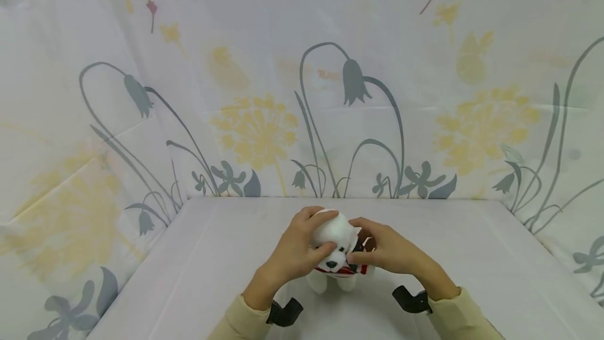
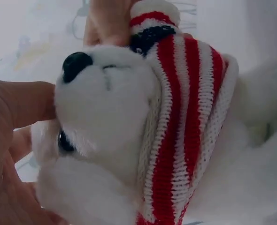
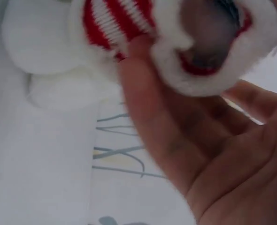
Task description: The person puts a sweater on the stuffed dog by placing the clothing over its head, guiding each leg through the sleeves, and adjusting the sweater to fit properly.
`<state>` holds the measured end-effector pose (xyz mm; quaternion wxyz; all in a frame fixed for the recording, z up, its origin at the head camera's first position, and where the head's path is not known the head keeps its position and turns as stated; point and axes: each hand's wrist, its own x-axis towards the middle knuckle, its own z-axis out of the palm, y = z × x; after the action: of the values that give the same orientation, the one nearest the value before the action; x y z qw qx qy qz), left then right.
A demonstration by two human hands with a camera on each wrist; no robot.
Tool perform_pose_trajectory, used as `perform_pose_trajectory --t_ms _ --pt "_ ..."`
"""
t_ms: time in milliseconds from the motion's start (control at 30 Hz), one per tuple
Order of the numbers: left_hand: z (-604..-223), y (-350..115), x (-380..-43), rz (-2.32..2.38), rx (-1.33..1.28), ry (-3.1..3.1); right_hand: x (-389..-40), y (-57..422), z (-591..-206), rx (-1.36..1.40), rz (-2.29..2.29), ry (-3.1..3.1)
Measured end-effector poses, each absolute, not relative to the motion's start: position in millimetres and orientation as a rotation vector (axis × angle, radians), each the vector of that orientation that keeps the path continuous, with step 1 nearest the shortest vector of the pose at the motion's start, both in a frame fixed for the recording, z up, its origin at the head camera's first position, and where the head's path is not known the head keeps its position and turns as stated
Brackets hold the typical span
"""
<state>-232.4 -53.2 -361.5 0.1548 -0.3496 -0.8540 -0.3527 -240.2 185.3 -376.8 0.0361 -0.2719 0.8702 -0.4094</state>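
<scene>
A white plush dog with a black nose and a red-and-white striped knitted sweater sits upright on the table. My left hand grips its head from the left, thumb across the face near an eye. On the dog's other side, my right hand holds a part beside the sweater, with thumb and fingers around it. That part is a fluffy white ring with a red inner edge and a dark brownish middle; its kind is unclear. White legs show below the sweater. My fingers hide some of the face.
A white-covered table lies under the dog. Behind it rises a cloth backdrop printed with grey and yellow flowers. Black wrist mounts stick out near both of my cuffs.
</scene>
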Motion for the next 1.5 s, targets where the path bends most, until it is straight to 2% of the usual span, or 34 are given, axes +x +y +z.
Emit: perform_pose_trajectory --t_ms 233,467,733,933,1067,1333,1500 --pt "-365.9 -65.3 -246.6 -1.119 -0.924 -2.397 -248.9 184.9 -389.2 -1.023 -1.26 2.753" --pt "-369.4 -67.6 -252.9 -1.26 -0.886 -2.332 -255.9 184.1 -411.7 -0.958 -1.137 2.761" --pt "-373.9 -56.7 -253.2 -1.197 -0.736 -2.202 -245.9 184.8 -388.2 -0.949 -1.158 2.922" --pt "-379.6 -50.4 -251.6 -1.233 -0.583 -2.209 -239.1 171.7 -383.1 -1.23 -1.11 3.161" --pt "-380.7 -47.8 -249.4 -1.231 -0.633 -2.214 -239.2 165.0 -384.5 -1.498 -0.944 3.325" --pt "-379.8 -48.8 -249.4 -1.228 -0.832 -2.177 -244.7 166.1 -388.6 -1.818 -0.848 3.472" --pt "-381.0 -49.1 -251.8 -1.155 -0.842 -2.177 -246.2 164.8 -391.7 -1.736 -0.783 3.517"
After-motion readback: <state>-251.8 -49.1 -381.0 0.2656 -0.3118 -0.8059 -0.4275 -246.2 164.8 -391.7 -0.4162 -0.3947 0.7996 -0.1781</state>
